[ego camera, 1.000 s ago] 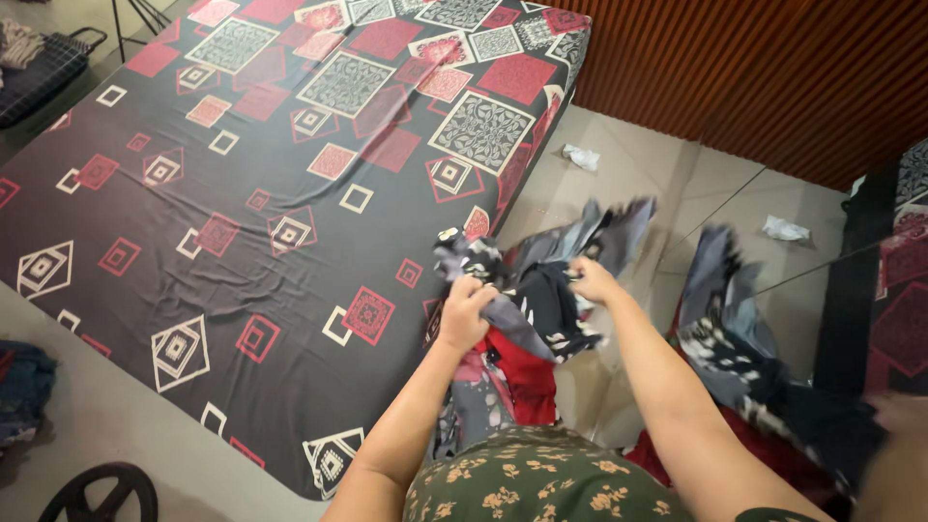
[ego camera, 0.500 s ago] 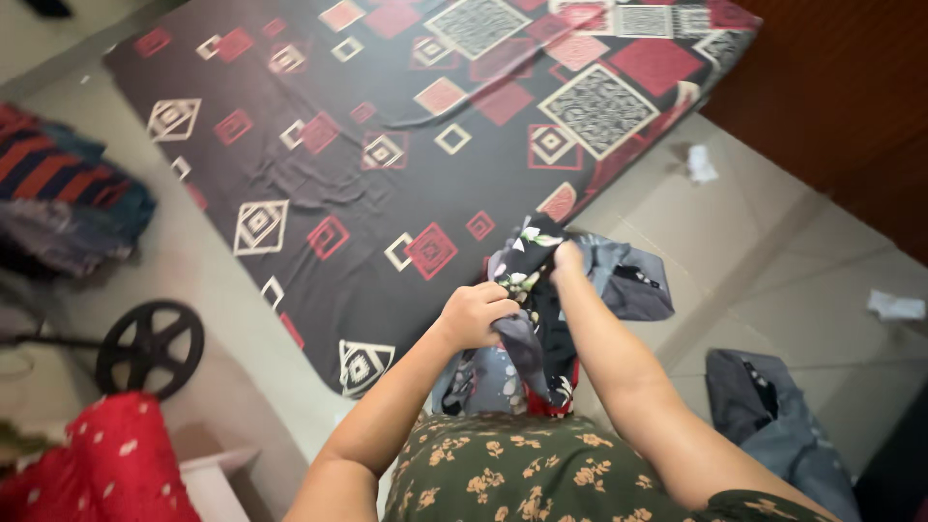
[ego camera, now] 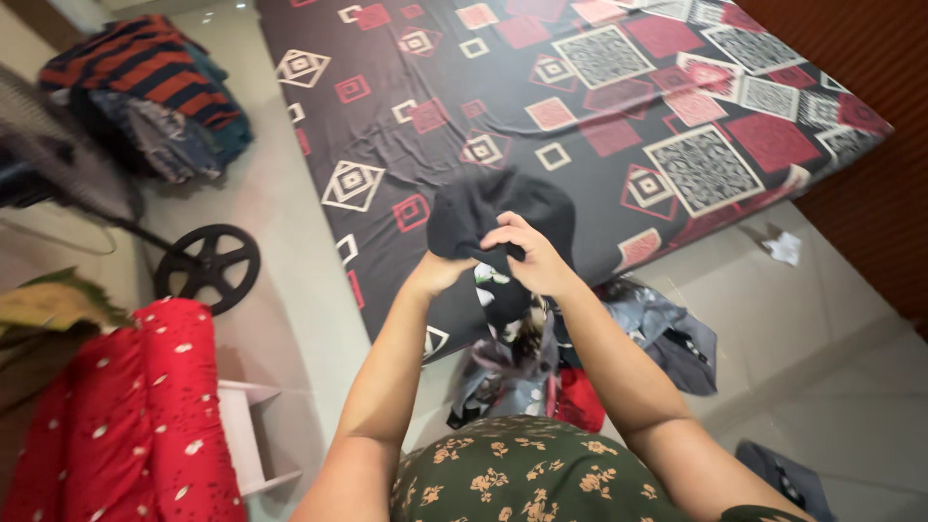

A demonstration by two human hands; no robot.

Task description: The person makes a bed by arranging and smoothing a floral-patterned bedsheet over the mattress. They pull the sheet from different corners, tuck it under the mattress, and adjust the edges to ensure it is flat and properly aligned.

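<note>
Both my hands hold up a dark garment (ego camera: 498, 208), black with a pale flower print, bunched into a lump in front of me. My right hand (ego camera: 534, 259) grips its front, fingers curled over the cloth. My left hand (ego camera: 443, 271) is partly hidden behind the bundle and grips it from below. The rest of the garment hangs down (ego camera: 503, 372) in grey, black and red folds towards my flowered green clothing. Behind the bundle lies a mattress (ego camera: 619, 106) under a dark sheet with red and cream squares.
A pile of striped and patterned clothes (ego camera: 155, 97) lies at the far left. A fan's black round base (ego camera: 208, 266) stands on the tiled floor. A red spotted cloth (ego camera: 135, 416) covers something at lower left. Crumpled white scraps (ego camera: 783, 246) lie on the floor at right.
My hands have raised the garment and gathered it into a tighter bundle. The view has swung left, bringing the clothes pile and red cloth further into sight.
</note>
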